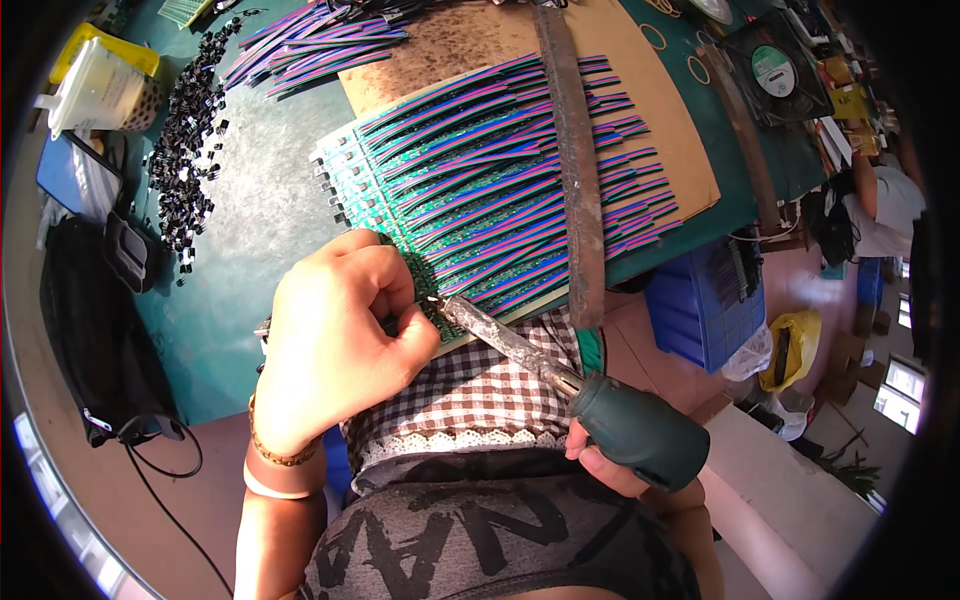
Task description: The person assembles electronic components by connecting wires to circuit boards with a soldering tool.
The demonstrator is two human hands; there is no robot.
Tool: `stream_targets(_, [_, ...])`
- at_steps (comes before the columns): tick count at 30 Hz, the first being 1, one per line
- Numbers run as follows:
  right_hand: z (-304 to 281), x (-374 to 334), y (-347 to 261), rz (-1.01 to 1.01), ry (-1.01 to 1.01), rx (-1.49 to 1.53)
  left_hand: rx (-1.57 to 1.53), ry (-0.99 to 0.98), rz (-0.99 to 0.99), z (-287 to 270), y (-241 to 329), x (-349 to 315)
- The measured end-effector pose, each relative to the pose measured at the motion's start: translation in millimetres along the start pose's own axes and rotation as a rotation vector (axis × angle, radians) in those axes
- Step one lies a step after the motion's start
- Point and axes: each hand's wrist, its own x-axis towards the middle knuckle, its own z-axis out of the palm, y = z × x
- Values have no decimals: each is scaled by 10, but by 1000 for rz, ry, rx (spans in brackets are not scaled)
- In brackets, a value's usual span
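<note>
Right hand (612, 468) grips the soldering iron (640, 432), tip down by the green circuit boards (358, 190); left hand (335, 335) curls close, whether pinching anything, can't tell: one slip could scorch it or nearby wires (500, 262).

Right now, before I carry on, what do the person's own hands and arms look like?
Both the left hand and right hand are ungloved. The left wrist wears a fine, chain-like bracelet and, below it, a smooth, pale bangle. No sleeve shows on the left forearm or right forearm. Whether the right wrist wears anything is unclear.
</note>
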Motion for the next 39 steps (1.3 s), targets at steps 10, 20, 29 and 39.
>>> stream_targets(10, [41, -139, 150, -27, 118, -217, 0, -30, -28, -14, 3, 22])
stream_targets(20, [178, -216, 283, 29, 161, -158, 37, -106, -68, -59, 55, 79])
stream_targets(29, [-2, -39, -77, -70, 142, -146, 38, -121, -68, -78, 52, 67])
stream_targets(39, [303, -141, 93, -113, 378, 496, 55, -138, -25, -119, 82, 126])
